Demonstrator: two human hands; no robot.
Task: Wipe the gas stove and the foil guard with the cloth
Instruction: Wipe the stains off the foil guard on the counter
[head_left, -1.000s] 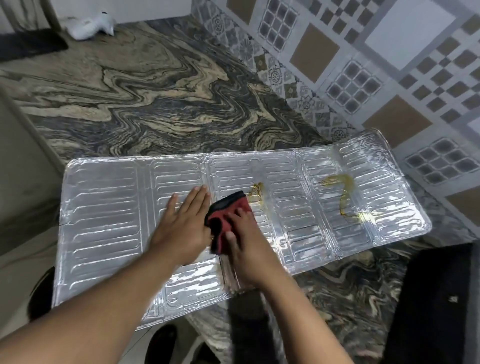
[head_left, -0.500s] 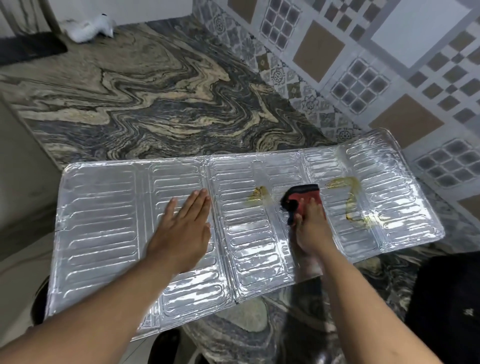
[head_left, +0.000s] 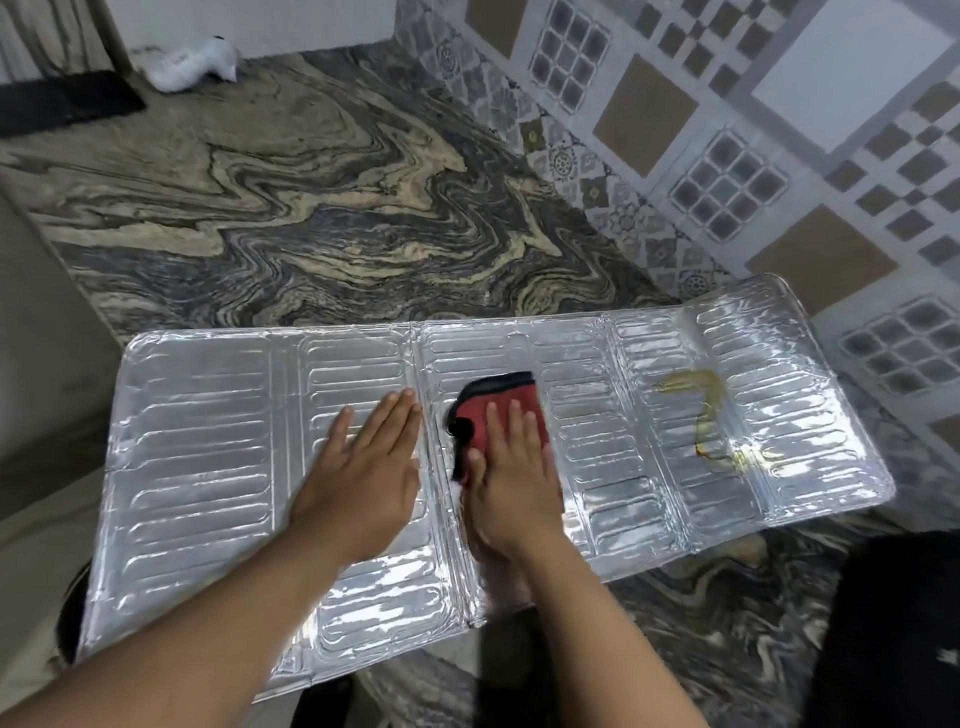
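Note:
The silver foil guard lies flat across the marble counter, its near edge hanging over the counter's front. My left hand presses flat on it, fingers straight, just left of the middle fold. My right hand presses a red cloth with a black edge onto the panel right of that fold, fingers straight on top. A yellow-brown greasy streak marks the guard's right panel. The gas stove is not in view.
Swirled marble counter stretches behind the guard. A patterned tiled wall rises at the right. A white crumpled object and a dark mat lie at the far left. A black item sits at the near right.
My right hand slid the cloth right toward the streak, then back left over the small stain at the middle, which no longer shows. My left hand stayed pressed in place.

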